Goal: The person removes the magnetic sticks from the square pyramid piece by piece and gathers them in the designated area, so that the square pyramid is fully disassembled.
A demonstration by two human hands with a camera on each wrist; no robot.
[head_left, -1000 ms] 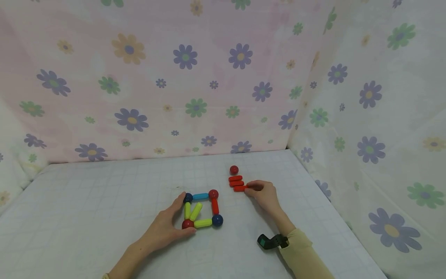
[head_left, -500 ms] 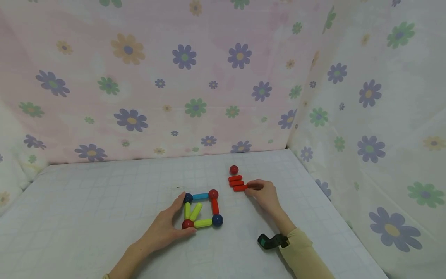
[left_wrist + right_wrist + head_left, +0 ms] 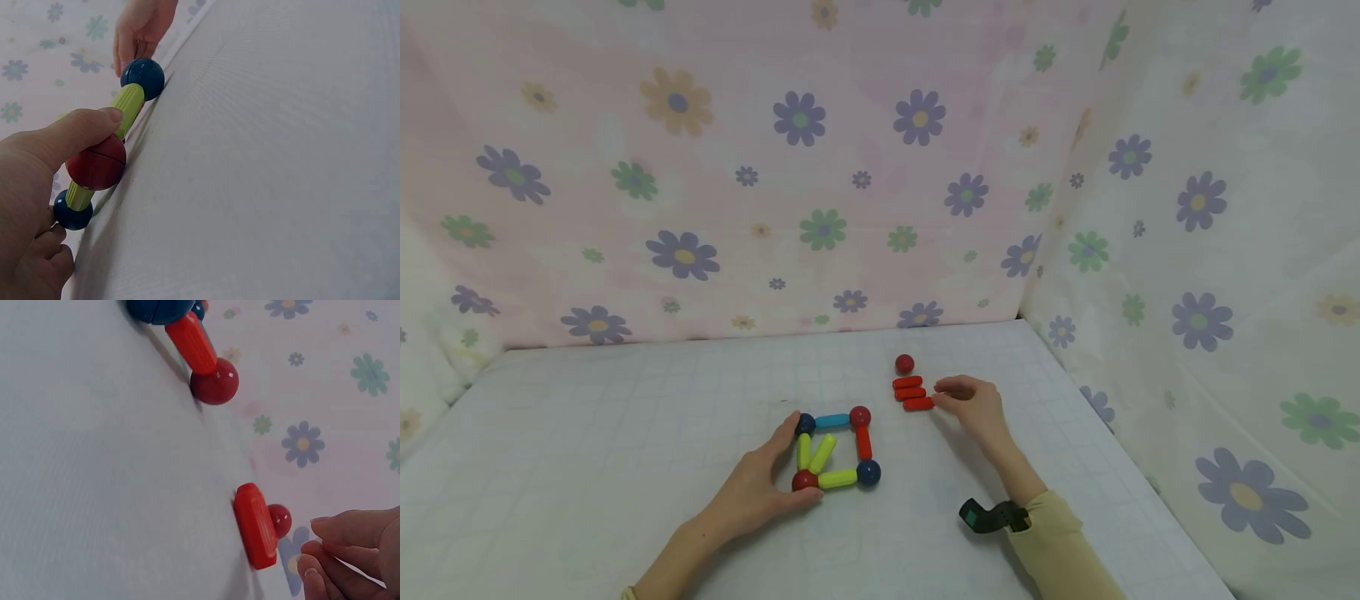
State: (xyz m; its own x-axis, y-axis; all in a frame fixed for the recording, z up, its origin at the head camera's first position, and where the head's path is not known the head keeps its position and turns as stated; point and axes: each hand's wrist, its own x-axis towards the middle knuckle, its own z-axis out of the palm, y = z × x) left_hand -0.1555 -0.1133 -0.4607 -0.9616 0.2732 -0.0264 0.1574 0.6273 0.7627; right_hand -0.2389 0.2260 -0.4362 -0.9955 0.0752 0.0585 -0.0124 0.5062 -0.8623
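Observation:
My left hand (image 3: 748, 487) grips the left side of a square of magnetic building rods and balls, thumb by the near red ball (image 3: 805, 482) and a finger at the far blue ball (image 3: 805, 424). Its sides are a blue rod (image 3: 832, 422), a red rod (image 3: 864, 443) and two yellow-green ones; a third yellow-green rod (image 3: 823, 454) slants inward from the near red ball. Three loose red rods (image 3: 918, 404) lie stacked in a row to the right. Beside the nearest of them is my right hand (image 3: 977, 417), holding nothing; the right wrist view shows its fingertips (image 3: 320, 520) apart from the rods.
A single red ball (image 3: 905, 363) lies just beyond the loose rods. The table (image 3: 625, 433) has a pale cloth cover, with flowered fabric (image 3: 737, 208) behind it and at its sides. A dark strap device (image 3: 988, 517) sits at my right wrist.
My right hand has let go of the nearest loose red rod and drawn slightly right, its fingers spreading. The rods stay in place. The left hand and the square have not moved.

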